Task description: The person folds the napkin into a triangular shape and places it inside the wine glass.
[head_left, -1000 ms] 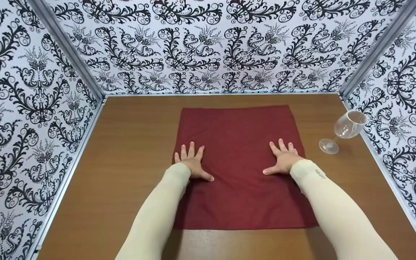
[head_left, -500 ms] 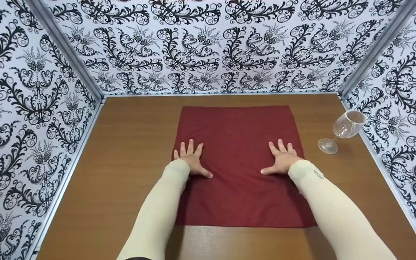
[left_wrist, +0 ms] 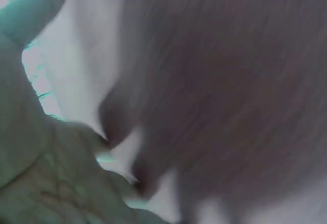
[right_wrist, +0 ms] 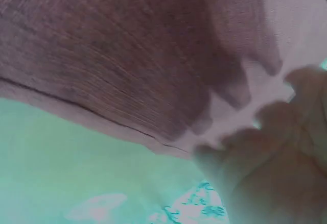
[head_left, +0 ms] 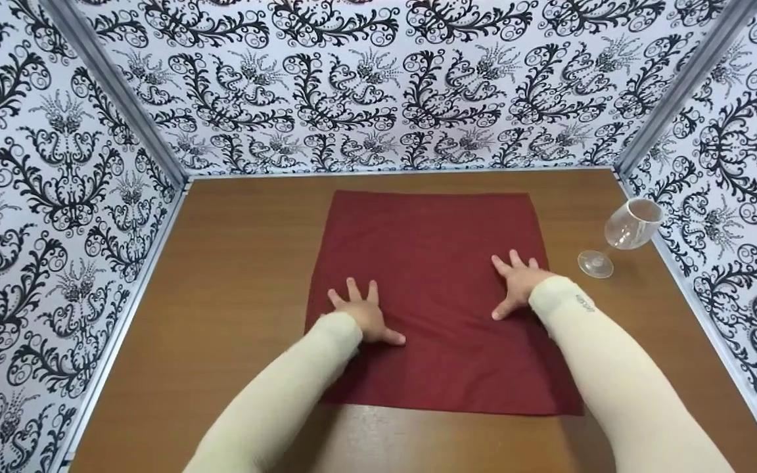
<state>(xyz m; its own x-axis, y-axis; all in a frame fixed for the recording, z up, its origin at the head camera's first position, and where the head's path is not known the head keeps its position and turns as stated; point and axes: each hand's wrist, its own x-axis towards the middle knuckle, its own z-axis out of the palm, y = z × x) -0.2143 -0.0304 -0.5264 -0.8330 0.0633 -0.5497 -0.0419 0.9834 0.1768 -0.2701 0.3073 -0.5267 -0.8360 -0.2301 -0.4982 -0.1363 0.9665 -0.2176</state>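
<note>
A dark red cloth napkin (head_left: 431, 243) lies spread almost flat on the table, with faint wrinkles in its nearer half. Over its left part is my left hand (head_left: 367, 318), fingers spread and thumb pointing right. My right hand (head_left: 523, 286) is at the napkin's right edge, its fingers also spread and the thumb toward the near side. Neither hand grips anything. In the left wrist view, the palm (left_wrist: 56, 183) faces the cloth, which carries a dark shadow. The right wrist view has the blurred fingers close over the cloth (right_wrist: 127, 55) near its hemmed edge.
To the right of the napkin a clear wine glass (head_left: 633, 226) stands upright near the table's right edge. The brown wooden table (head_left: 240, 263) is bounded by black-and-white patterned walls (head_left: 378, 85) at the back and both sides.
My left hand has moved toward me and slightly right, and the napkin's left edge has shifted a little. My right hand has turned slightly, its thumb now pointing more toward the near side.
</note>
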